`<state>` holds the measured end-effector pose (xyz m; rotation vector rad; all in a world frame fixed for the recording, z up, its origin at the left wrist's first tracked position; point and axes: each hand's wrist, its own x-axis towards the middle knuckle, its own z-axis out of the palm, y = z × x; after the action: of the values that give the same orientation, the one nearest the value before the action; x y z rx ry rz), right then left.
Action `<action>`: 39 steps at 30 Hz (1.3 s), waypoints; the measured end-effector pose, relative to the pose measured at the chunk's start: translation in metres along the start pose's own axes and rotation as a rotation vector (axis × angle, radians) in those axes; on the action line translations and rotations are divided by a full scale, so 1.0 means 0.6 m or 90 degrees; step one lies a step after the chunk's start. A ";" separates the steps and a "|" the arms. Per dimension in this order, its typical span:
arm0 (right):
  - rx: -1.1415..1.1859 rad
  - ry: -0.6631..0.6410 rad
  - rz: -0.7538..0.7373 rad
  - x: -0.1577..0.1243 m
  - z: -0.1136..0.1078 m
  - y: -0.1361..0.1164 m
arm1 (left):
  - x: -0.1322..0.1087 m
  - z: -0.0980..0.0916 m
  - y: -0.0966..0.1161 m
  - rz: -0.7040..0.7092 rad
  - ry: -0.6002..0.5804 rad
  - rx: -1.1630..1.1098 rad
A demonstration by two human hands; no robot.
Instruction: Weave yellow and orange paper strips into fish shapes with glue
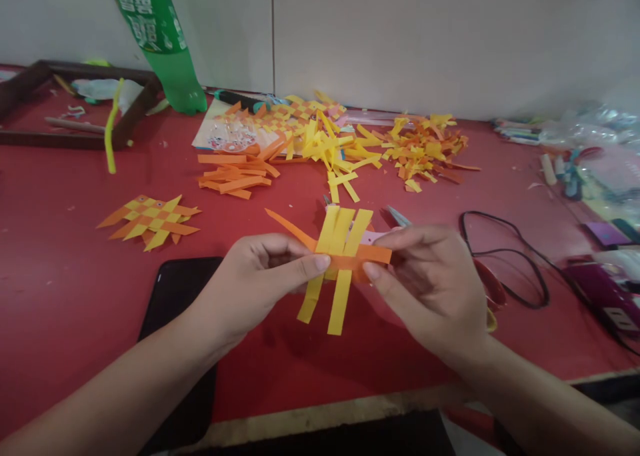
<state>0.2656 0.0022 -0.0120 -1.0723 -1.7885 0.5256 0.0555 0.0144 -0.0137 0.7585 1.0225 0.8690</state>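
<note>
My left hand (260, 273) pinches the left side of a small weave of yellow and orange paper strips (340, 256), thumb on top. My right hand (425, 276) pinches the right end of its orange cross strip. The weave is held just above the red table (75, 289); three yellow strips hang down from it and an orange strip points up to the left. A finished woven paper piece (150, 221) lies flat on the table to the left. Loose orange strips (235, 173) and mixed yellow and orange strips (330, 143) are heaped behind the weave.
A green plastic bottle (160, 36) stands at the back left beside a dark wooden frame (125, 119). A black tablet (175, 296) lies under my left wrist. Scissors (400, 217) peek out behind my right hand. A black cable (505, 256), a purple device (600, 293) and craft supplies crowd the right.
</note>
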 end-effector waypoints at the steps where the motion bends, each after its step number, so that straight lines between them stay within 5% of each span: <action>1: -0.047 0.010 -0.057 0.000 -0.003 0.000 | 0.001 0.001 0.002 -0.010 0.004 -0.012; 6: -0.251 -0.066 -0.218 0.000 -0.010 0.002 | 0.004 0.002 0.004 -0.042 -0.011 -0.051; 13: -0.193 -0.136 -0.138 -0.003 -0.003 0.011 | 0.003 -0.002 -0.002 -0.074 -0.056 -0.016; 27: -0.106 -0.083 -0.044 0.003 -0.006 0.010 | -0.005 0.009 0.010 -0.069 -0.103 -0.035; 32: -0.117 -0.088 -0.085 0.003 -0.004 0.002 | -0.008 0.009 0.011 -0.039 -0.175 0.073; 39: -0.266 -0.072 -0.213 -0.004 -0.004 0.006 | -0.008 0.007 0.012 -0.054 -0.174 0.046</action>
<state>0.2695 0.0018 -0.0146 -0.9989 -2.1839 0.0056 0.0567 0.0127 -0.0042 0.8624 0.8397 0.6388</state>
